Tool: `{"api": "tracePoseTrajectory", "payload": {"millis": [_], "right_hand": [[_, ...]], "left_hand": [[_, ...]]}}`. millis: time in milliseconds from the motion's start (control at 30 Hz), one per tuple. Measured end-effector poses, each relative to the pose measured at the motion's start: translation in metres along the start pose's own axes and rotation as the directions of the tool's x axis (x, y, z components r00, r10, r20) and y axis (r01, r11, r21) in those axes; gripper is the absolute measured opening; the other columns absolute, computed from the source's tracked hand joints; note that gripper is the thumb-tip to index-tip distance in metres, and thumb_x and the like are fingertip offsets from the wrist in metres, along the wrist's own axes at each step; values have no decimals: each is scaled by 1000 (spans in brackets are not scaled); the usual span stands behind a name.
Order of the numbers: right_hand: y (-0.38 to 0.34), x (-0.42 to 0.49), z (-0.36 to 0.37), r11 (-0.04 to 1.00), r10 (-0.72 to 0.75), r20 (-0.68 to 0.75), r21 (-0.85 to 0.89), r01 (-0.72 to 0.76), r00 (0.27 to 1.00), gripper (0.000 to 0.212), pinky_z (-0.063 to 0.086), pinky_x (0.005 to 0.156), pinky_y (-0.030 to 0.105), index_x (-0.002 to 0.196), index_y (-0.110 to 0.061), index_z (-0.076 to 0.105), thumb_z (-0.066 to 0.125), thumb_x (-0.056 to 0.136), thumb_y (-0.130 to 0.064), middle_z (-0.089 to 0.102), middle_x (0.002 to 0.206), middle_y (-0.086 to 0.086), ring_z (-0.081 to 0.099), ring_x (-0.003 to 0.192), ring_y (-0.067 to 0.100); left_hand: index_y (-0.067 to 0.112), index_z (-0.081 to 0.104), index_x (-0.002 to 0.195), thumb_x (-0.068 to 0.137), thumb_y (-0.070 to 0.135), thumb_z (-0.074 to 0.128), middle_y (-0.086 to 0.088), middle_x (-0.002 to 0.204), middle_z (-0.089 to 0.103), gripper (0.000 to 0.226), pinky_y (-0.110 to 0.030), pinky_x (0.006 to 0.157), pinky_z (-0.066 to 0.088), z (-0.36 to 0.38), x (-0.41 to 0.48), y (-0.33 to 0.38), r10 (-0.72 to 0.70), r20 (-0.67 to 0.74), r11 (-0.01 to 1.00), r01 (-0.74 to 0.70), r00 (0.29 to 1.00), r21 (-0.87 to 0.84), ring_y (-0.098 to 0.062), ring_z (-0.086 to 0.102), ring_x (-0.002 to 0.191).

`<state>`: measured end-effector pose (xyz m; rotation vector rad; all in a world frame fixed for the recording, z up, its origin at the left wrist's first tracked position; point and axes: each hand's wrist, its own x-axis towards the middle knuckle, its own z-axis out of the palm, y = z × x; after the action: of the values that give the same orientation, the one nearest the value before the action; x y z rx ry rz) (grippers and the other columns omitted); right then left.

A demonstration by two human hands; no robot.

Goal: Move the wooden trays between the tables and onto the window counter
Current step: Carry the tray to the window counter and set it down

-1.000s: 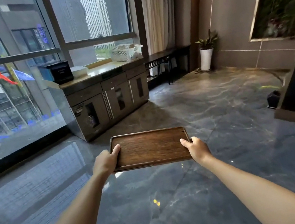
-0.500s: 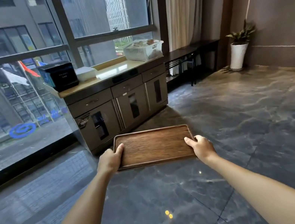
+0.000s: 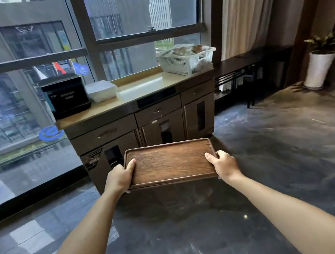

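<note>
I hold a dark brown wooden tray (image 3: 169, 162) flat in front of me, above the floor and just short of the cabinet. My left hand (image 3: 119, 178) grips its left short edge, thumb on top. My right hand (image 3: 223, 164) grips the right short edge the same way. The tray carries nothing. Ahead stands the window counter (image 3: 139, 89), a pale beige top on a grey cabinet with drawers and doors, set against the big window.
On the counter sit a black box (image 3: 66, 95) at the left, a white lidded container (image 3: 101, 91) beside it and a white basket (image 3: 187, 60) at the right. A low dark bench (image 3: 246, 61) and a potted plant (image 3: 321, 59) stand further right. Glossy dark stone floor all around.
I have walked closer to the counter, which now looms larger and sits centred ahead. The tray stays held level in both hands.
</note>
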<state>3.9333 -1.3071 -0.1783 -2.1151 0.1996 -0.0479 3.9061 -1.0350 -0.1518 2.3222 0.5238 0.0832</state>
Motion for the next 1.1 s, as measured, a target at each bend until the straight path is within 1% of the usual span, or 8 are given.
{"api": "tracePoseTrajectory", "payload": {"millis": [167,333,500,600,767,900,1000,1100], "right_hand": [[-6,147,37,999,4,50,-47,-1,999,50,56,82,51,108,-6,60,46,88,-49,66,109,14,63,97,32],[-46,293,56,999,-2,69,-43,5,998,49,55,84,51,107,-6,59,45,89,-50,66,108,14,63,97,31],[-77,423,62,999,-31,72,-31,33,997,48,55,84,51,110,-5,59,47,90,-47,65,104,12,63,97,32],[-83,504,75,998,-44,113,-41,49,993,45,55,82,49,107,-6,60,47,90,-46,65,100,10,63,94,31],[-85,646,101,995,-81,179,-37,89,980,47,55,82,50,105,-8,61,48,88,-49,67,102,13,64,92,33],[-106,754,115,990,-117,243,-47,133,963,45,53,75,47,100,-8,61,48,87,-50,65,94,12,62,81,31],[-132,826,128,982,-152,286,-66,178,946,32,52,75,48,68,-22,50,50,87,-49,58,82,6,56,77,29],[-154,884,147,976,-168,334,-72,203,927,33,52,75,47,63,-25,46,50,88,-46,57,79,4,57,78,30]], "left_hand": [[13,45,64,92,53,40,-15,89,61,49,-34,65,49,37,142,29,-33,14,999,33,999,8,-28,58,59],[3,57,92,93,52,38,-20,113,64,53,-35,83,44,48,283,85,-48,-29,998,49,998,29,-35,62,101],[2,49,86,94,48,38,-21,108,62,48,-33,59,46,69,395,135,-45,-26,999,45,999,18,-26,53,69],[3,51,85,92,51,41,-15,94,58,50,-39,61,57,91,463,152,-79,-23,996,79,997,-31,-31,60,64],[2,52,85,93,52,38,-15,91,59,52,-36,66,54,131,575,183,-124,-67,992,125,990,5,-22,55,48],[1,54,90,93,53,37,-17,97,60,54,-35,62,53,148,658,216,-189,-108,982,189,976,-10,-22,56,48],[-2,62,102,92,53,36,-20,104,65,62,-29,48,48,151,715,235,-215,-124,977,212,969,-32,-25,59,50],[-2,63,102,93,52,37,-18,102,65,60,-35,57,56,154,767,246,-245,-145,970,241,959,-46,-34,63,69]]}}
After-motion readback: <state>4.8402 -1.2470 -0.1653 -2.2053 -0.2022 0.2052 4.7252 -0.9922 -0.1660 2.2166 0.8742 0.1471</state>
